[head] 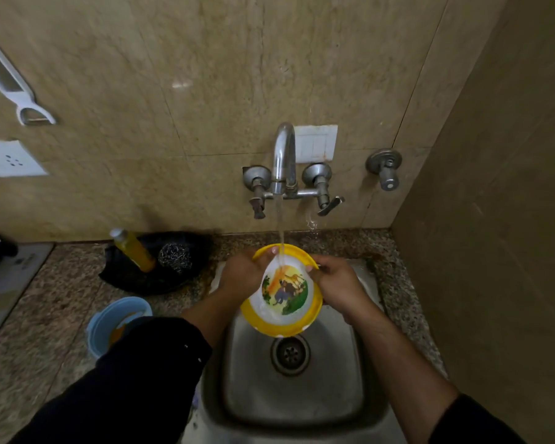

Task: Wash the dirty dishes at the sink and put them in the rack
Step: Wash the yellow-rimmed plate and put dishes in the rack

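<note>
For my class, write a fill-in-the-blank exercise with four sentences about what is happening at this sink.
1. Water from the tap falls onto a plate with a ______ rim.
2. The plate is held by ______ hands, the left hand and the right hand.
3. The plate is above the sink, just behind its ______.
4. The steel scrubber lies beside a bottle of ______ liquid.

Missing words: yellow; both; drain; yellow

No legible text on anything.
</note>
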